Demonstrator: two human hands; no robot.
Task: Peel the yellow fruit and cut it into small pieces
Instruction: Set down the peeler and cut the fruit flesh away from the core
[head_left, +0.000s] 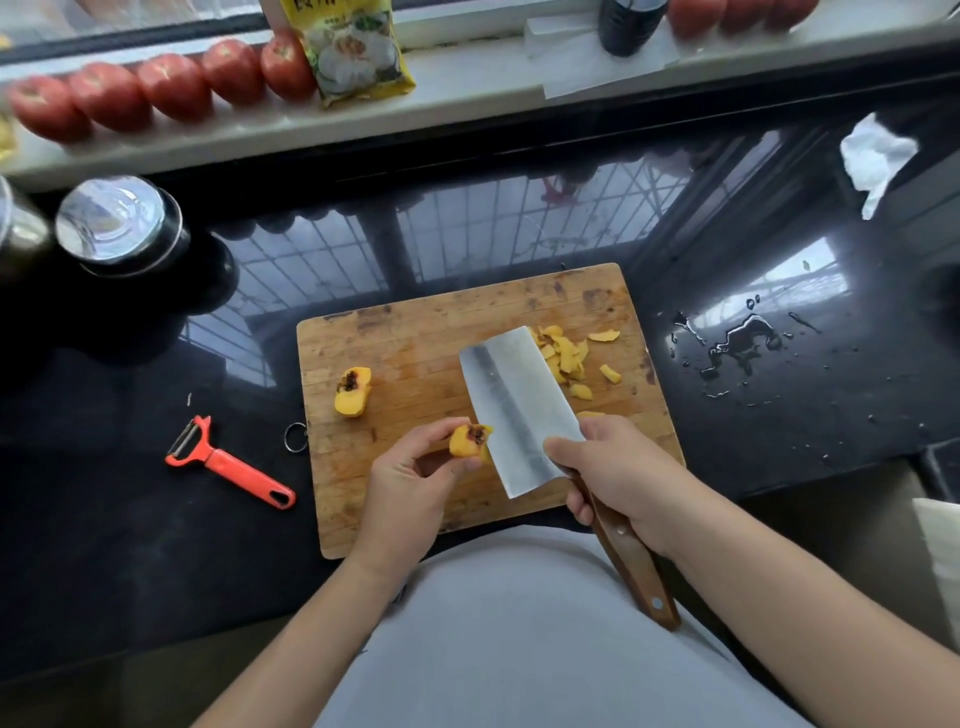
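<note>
My left hand (415, 478) pinches a yellow fruit half (467, 441) with a dark pit hollow, just above the wooden cutting board (415, 338). My right hand (618, 467) grips the wooden handle of a cleaver (514, 405), whose broad blade lies flat-tilted over the board right beside that piece. A second yellow fruit half (353, 391) lies on the board's left side. Yellow peel strips (569, 358) are heaped at the board's far right.
An orange peeler (228, 464) lies on the black counter (779, 415) left of the board. Two dark jars (124, 228) stand at far left. Water drops (737, 340) lie right of the board. Tomatoes (171, 85) and a yellow packet (358, 52) sit on the sill.
</note>
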